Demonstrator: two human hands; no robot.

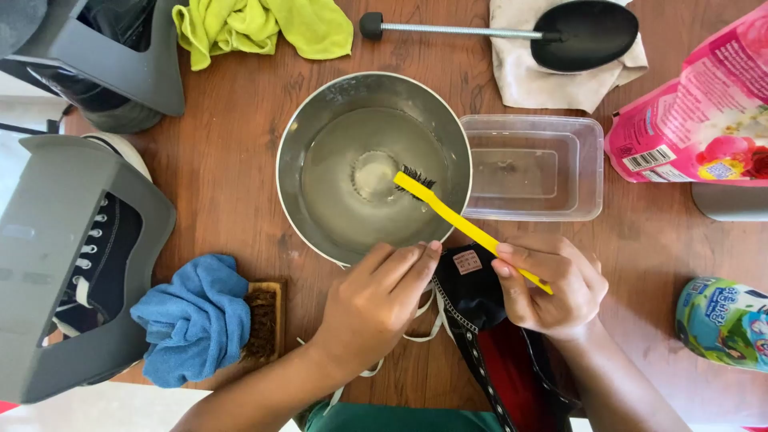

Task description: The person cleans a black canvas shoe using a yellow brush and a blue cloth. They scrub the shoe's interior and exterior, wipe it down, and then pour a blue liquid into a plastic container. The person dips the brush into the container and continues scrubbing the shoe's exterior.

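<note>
Toothbrush (460, 222): yellow handle pinched in the right hand's grip, slanting up and away to the left; dark bristles dipped in the water of the bowl.
Right hand (552, 288): grip closed around the rear of the yellow handle, thumb and forefinger on top, handle end poking out past the knuckles.
Left hand (384, 300): grip closed over the edge of the black shoe, fingertips pressed on its collar, just left of the right hand.
Black shoe (472, 292): held between both hands at the near table edge, tongue with a small label facing up, red lining below, white laces trailing under the left wrist.
Steel bowl (320, 120): directly beyond both hands, shallow water inside, rim almost touching the left fingertips.
Clear plastic tub (588, 172): beyond the right hand, beside the bowl, touching it or nearly so.
Blue cloth (196, 320): left of the left hand, bunched over a wooden scrub brush (264, 320).
Pink pouch (704, 112): far right, beyond the right hand.
Yellow-green cloth (264, 28): far side of the table (224, 184), past the bowl.
</note>
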